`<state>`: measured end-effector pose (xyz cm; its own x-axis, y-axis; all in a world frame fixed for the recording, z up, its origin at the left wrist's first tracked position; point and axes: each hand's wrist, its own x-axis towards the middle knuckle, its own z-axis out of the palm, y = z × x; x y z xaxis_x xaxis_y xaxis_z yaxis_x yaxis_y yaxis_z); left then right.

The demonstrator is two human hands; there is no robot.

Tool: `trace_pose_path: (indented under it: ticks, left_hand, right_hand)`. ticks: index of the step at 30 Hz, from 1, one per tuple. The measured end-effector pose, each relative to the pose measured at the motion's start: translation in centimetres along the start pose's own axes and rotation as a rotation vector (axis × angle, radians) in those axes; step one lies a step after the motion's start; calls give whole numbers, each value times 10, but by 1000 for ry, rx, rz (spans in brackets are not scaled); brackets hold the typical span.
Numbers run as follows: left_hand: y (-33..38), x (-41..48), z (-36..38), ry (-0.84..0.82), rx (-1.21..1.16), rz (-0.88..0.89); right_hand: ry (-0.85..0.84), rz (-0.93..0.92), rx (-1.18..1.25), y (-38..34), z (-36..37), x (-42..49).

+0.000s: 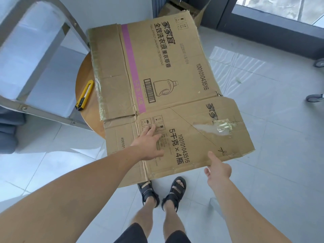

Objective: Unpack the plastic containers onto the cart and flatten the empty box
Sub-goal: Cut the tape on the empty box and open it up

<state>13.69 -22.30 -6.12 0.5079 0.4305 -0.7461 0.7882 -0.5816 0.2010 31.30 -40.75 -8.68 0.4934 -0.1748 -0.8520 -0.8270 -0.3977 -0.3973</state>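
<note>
On the round wooden table (83,68) the brown cardboard box (166,76) lies flattened. The left hand (149,142) presses it with straight fingers. The right hand (219,168) has its thumb on the box's near edge, grip unclear. Flattening seems nearly done.

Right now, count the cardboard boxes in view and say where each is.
2. One flattened box lies across the round wooden table, under the left hand. One open box sits on the floor beyond it, partly hidden. More may be out of frame.

I see pale grey floor tiles (263,137) shining with daylight from a dark-framed window (280,7) far right; a round wooden bench (84,76) stands left.
</note>
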Motion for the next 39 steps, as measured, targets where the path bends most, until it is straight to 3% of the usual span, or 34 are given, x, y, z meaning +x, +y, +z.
trace_pose_path:
  ticks: [5,17,25,32,39]
  left_hand:
    - [12,-26,-13,-43,23,50]
    - [38,-70,-20,-50,277,139]
    - [57,-88,-34,-57,296,94]
    - [59,-84,-36,-38,220,137]
    - [52,-81,-42,5,112,155]
  right_hand:
    - [-164,23,23,-20,-31,-10]
    - [-113,-165,-16,-56,-45,-55]
    - [-127,-225,73,-68,-48,-74]
    - [-450,-91,455,-64,-44,-78]
    - [-602,-64,495,-50,-43,-68]
